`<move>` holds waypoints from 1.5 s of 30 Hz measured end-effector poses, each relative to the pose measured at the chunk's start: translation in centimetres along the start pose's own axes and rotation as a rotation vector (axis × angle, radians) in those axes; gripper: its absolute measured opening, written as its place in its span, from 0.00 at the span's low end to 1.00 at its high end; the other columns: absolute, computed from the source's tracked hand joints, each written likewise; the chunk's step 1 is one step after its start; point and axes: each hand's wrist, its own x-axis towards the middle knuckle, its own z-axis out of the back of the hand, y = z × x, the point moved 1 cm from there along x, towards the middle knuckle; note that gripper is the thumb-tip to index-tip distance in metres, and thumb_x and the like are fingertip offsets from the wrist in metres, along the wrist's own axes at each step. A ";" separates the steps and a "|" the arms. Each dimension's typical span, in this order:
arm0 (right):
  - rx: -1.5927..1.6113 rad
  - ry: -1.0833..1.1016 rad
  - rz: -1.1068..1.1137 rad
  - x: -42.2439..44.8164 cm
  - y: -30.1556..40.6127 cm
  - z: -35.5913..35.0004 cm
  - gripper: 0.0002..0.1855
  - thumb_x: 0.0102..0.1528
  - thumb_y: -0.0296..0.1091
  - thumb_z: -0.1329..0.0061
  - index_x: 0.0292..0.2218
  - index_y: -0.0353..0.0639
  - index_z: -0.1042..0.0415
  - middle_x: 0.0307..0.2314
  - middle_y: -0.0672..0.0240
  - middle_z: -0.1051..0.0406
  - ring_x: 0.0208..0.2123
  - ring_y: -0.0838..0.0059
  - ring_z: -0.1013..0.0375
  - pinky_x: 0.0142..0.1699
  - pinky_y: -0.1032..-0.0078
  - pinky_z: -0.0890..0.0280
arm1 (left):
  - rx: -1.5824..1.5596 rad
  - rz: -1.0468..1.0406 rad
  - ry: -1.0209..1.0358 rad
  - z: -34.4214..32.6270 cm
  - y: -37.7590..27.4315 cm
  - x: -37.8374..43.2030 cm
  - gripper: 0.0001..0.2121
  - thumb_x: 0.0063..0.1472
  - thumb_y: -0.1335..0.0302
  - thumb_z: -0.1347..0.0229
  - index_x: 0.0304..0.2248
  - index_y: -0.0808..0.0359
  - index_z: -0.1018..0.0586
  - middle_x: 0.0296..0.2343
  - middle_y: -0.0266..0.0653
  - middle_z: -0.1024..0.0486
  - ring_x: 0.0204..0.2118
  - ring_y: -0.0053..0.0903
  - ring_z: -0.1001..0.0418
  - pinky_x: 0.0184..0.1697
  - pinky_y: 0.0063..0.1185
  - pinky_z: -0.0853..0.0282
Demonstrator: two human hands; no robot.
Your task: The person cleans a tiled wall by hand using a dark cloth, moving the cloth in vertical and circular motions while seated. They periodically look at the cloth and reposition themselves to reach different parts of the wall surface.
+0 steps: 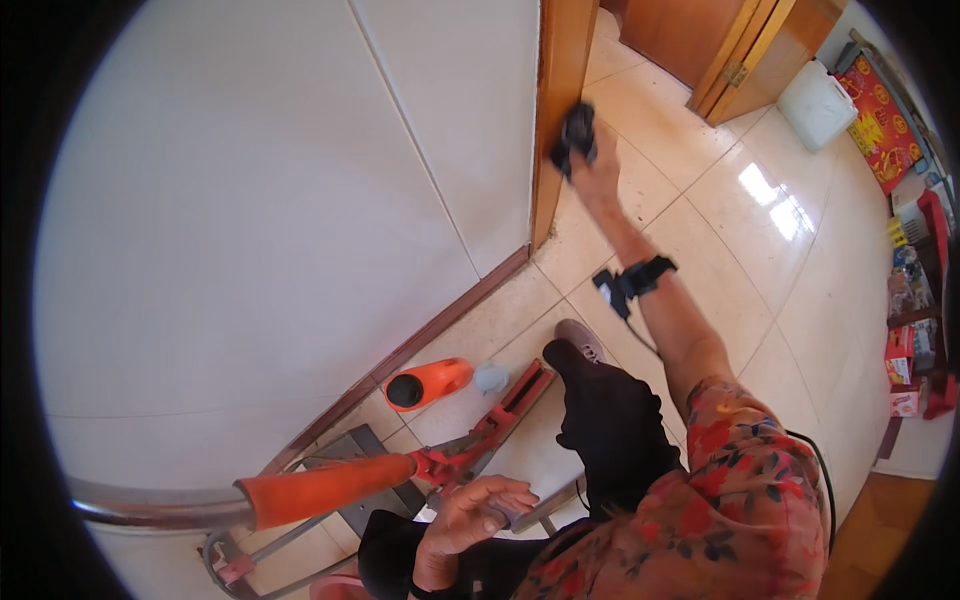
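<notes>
My right hand [598, 166] grips a black object [577, 139], blurred, possibly a brush or wadded cloth, against the wooden door frame [564, 56]. Lower down, my left hand [474, 512] hovers over my lap, palm partly turned up and fingers loosely spread, with nothing in it. Beside that hand runs an orange foam sleeve [330, 484] on a curved metal tube [169, 508]. The sleeve meets a red metal frame [480, 442]. Against the wall's base lies an orange bottle [427, 382] with a black cap, beside a small pale blue item [491, 378].
A white wall [300, 187] rises on the left above a brown skirting [450, 319]. Tiled floor [712, 247] stretches right. At the back right stand a white plastic jug [817, 105] and a red printed box [881, 124]. Packages [909, 352] line the right edge. An open wooden door [780, 60] stands beyond.
</notes>
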 end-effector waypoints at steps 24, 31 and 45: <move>-0.013 -0.390 0.736 26.7 31.4 12.0 0.32 0.44 0.26 0.49 0.51 0.46 0.42 0.46 0.50 0.43 0.48 0.49 0.44 0.50 0.62 0.43 | 0.038 -0.091 0.002 0.5 0.9 1.0 0.20 0.60 0.67 0.52 0.47 0.74 0.34 0.39 0.44 0.27 0.40 0.26 0.29 0.47 0.22 0.36; -0.212 -0.380 0.668 33.2 41.3 10.8 0.27 0.47 0.23 0.57 0.51 0.41 0.41 0.45 0.49 0.41 0.46 0.48 0.42 0.52 0.60 0.46 | 0.062 -0.023 0.015 0.0 0.9 1.4 0.17 0.61 0.71 0.55 0.47 0.73 0.33 0.38 0.43 0.27 0.40 0.25 0.29 0.46 0.20 0.36; -0.387 0.091 0.451 4.5 15.8 3.5 0.37 0.36 0.13 0.53 0.51 0.43 0.41 0.50 0.42 0.50 0.46 0.43 0.43 0.48 0.59 0.41 | 0.114 -0.034 0.008 -1.2 1.3 0.2 0.18 0.60 0.69 0.52 0.47 0.70 0.33 0.37 0.40 0.27 0.40 0.23 0.30 0.46 0.21 0.36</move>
